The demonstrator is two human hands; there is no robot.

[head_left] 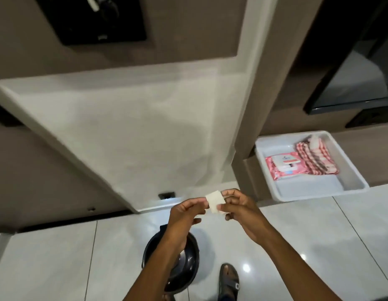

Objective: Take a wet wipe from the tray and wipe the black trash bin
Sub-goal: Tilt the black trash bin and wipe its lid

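A small folded white wet wipe (214, 201) is held in front of me between both hands. My left hand (184, 216) pinches its left edge and my right hand (238, 210) pinches its right edge. Below my left forearm, a round black trash bin (188, 259) stands on the floor, partly hidden by the arm. To the right, a white tray (308, 190) sits on a low ledge and holds a pink wet-wipe pack (283, 168).
A red-and-white checked cloth (315, 157) lies in the tray behind the pack. A white slanted wall panel (134, 131) rises ahead. My sandalled foot (229, 279) stands on the glossy white tiled floor (319, 246) right of the bin.
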